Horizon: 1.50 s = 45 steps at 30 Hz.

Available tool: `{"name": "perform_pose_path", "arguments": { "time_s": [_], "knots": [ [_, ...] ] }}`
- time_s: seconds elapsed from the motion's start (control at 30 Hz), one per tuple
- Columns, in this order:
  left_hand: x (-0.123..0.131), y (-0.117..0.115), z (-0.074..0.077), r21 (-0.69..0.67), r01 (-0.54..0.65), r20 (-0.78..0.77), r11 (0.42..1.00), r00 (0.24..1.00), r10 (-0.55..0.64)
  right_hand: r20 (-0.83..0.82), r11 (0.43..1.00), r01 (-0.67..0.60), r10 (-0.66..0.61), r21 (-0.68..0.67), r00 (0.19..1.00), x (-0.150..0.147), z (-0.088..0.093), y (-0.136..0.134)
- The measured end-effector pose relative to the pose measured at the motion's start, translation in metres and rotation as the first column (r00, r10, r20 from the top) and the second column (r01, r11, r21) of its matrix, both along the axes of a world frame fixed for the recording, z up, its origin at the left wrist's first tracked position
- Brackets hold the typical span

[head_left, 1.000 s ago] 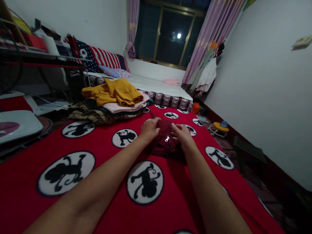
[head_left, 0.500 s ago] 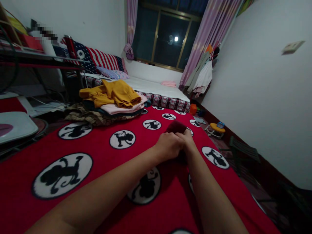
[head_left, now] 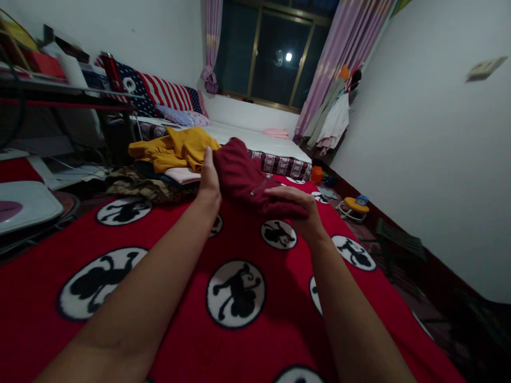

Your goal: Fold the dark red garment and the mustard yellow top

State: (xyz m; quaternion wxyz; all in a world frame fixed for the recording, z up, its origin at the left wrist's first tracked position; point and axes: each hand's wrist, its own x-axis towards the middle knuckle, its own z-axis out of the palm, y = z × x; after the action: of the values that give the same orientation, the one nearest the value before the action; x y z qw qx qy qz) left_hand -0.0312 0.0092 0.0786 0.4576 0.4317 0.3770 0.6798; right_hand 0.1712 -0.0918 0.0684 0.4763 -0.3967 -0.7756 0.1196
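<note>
A folded maroon garment [head_left: 243, 178] is held up above the red blanket, tilted down to the right. My left hand [head_left: 210, 178] presses its left end with fingers stretched upward. At the right end, my right hand [head_left: 299, 205] grips it, some fingers lying across the top and the rest hidden. Small shiny spots show on the cloth. Just left of my left hand lies a stack of folded clothes, with a mustard-yellow garment [head_left: 179, 149] on top and a pink one [head_left: 181, 174] under it.
The red blanket [head_left: 175, 298] with monkey-print circles spreads beneath my arms. Behind it is a bed with a white sheet [head_left: 235, 135]. At left stands a cluttered desk [head_left: 72, 98]; on the right floor are a yellow stool [head_left: 356, 206] and a dark folding chair [head_left: 401, 239].
My hands have moved apart and up from the blanket, lifting the maroon garment leftward toward the stack. Much more of the garment now shows.
</note>
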Motion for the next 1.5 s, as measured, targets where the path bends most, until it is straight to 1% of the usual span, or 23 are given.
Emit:
{"name": "perform_pose_path", "arguments": {
  "time_s": [0.07, 0.1, 0.17, 0.23, 0.3, 0.37, 0.43, 0.5, 0.57, 0.63, 0.7, 0.8, 0.87, 0.9, 0.97, 1.03, 1.1, 1.17, 1.2, 1.27, 1.33, 1.4, 1.5],
  "knots": [
    [-0.018, 0.005, -0.004, -0.148, -0.008, 0.075, 0.989, 0.997, 0.019, 0.124, 0.997, -0.011, 0.02, -0.073, 0.992, 0.005, -0.013, 0.008],
    [-0.025, 0.007, -0.008, -0.226, -0.011, 0.058, 0.974, 0.998, 0.025, 0.192, 0.99, 0.004, 0.023, -0.139, 0.981, 0.01, -0.02, 0.013],
    [-0.033, 0.012, -0.021, -0.271, -0.067, -0.072, 0.96, 0.996, 0.049, 0.344, 0.955, 0.093, 0.011, -0.283, 0.939, 0.021, -0.031, 0.021],
    [-0.033, 0.017, -0.034, -0.25, -0.14, -0.184, 0.958, 0.978, 0.095, 0.448, 0.902, 0.258, -0.083, -0.346, 0.89, 0.033, -0.035, 0.026],
    [-0.027, 0.024, -0.045, -0.17, -0.186, -0.244, 0.968, 0.959, 0.142, 0.454, 0.858, 0.419, -0.259, -0.298, 0.853, 0.042, -0.032, 0.028],
    [-0.021, 0.027, -0.051, -0.036, -0.198, -0.359, 0.98, 0.917, 0.172, 0.385, 0.826, 0.518, -0.414, -0.223, 0.825, 0.043, -0.028, 0.028],
    [-0.014, 0.024, -0.051, 0.129, -0.192, -0.548, 0.973, 0.804, 0.231, 0.333, 0.829, 0.531, -0.457, -0.175, 0.825, 0.036, -0.028, 0.027],
    [-0.008, 0.013, -0.049, 0.286, -0.198, -0.69, 0.938, 0.637, 0.344, 0.321, 0.866, 0.477, -0.412, -0.154, 0.853, 0.023, -0.034, 0.026],
    [-0.002, -0.001, -0.044, 0.44, -0.171, -0.746, 0.882, 0.477, 0.464, 0.331, 0.909, 0.396, -0.337, -0.128, 0.881, 0.009, -0.045, 0.027],
    [0.001, -0.014, -0.038, 0.529, -0.114, -0.765, 0.841, 0.364, 0.531, 0.348, 0.935, 0.34, -0.287, -0.102, 0.893, -0.001, -0.056, 0.028],
    [0.0, -0.019, -0.033, 0.509, -0.14, -0.802, 0.849, 0.281, 0.527, 0.367, 0.937, 0.335, -0.28, -0.096, 0.887, -0.005, -0.064, 0.03],
    [-0.013, -0.013, -0.028, 0.355, -0.319, -0.891, 0.879, 0.17, 0.422, 0.402, 0.909, 0.404, -0.333, -0.105, 0.853, -0.006, -0.068, 0.03],
    [-0.023, -0.006, -0.025, 0.242, -0.374, -0.942, 0.896, 0.132, 0.309, 0.445, 0.881, 0.464, -0.382, -0.09, 0.81, -0.008, -0.068, 0.029],
    [-0.026, -0.004, -0.024, 0.188, -0.372, -0.958, 0.909, 0.135, 0.254, 0.468, 0.867, 0.494, -0.408, -0.073, 0.784, -0.01, -0.068, 0.028],
    [-0.028, -0.003, -0.023, 0.1, -0.312, -0.972, 0.945, 0.172, 0.16, 0.509, 0.844, 0.536, -0.45, -0.026, 0.734, -0.014, -0.068, 0.025],
    [-0.025, -0.007, -0.023, 0.049, -0.202, -0.976, 0.978, 0.199, 0.09, 0.535, 0.832, 0.555, -0.477, 0.018, 0.698, -0.019, -0.068, 0.022],
    [-0.022, -0.014, -0.025, 0.064, -0.085, -0.981, 0.994, 0.18, 0.078, 0.546, 0.831, 0.554, -0.484, 0.042, 0.684, -0.022, -0.064, 0.019],
    [-0.027, -0.023, -0.031, 0.083, 0.066, -0.986, 0.994, 0.151, 0.072, 0.567, 0.835, 0.55, -0.463, 0.022, 0.681, -0.026, -0.057, 0.013],
    [-0.033, -0.028, -0.036, 0.082, 0.171, -0.988, 0.982, 0.142, 0.058, 0.595, 0.839, 0.544, -0.431, -0.012, 0.678, -0.028, -0.051, 0.01],
    [-0.048, -0.037, -0.051, 0.074, 0.397, -0.992, 0.915, 0.128, 0.025, 0.685, 0.853, 0.511, -0.309, -0.107, 0.66, -0.034, -0.041, 0.001],
    [-0.063, -0.044, -0.07, 0.108, 0.53, -0.991, 0.841, 0.127, 0.048, 0.777, 0.869, 0.463, -0.167, -0.175, 0.607, -0.043, -0.034, -0.008],
    [-0.072, -0.049, -0.088, 0.183, 0.537, -0.982, 0.824, 0.139, 0.128, 0.838, 0.877, 0.451, -0.114, -0.167, 0.533, -0.054, -0.033, -0.014],
    [-0.07, -0.054, -0.104, 0.265, 0.439, -0.964, 0.858, 0.116, 0.239, 0.865, 0.859, 0.51, -0.216, -0.052, 0.452, -0.064, -0.039, -0.015]
  ]
}}
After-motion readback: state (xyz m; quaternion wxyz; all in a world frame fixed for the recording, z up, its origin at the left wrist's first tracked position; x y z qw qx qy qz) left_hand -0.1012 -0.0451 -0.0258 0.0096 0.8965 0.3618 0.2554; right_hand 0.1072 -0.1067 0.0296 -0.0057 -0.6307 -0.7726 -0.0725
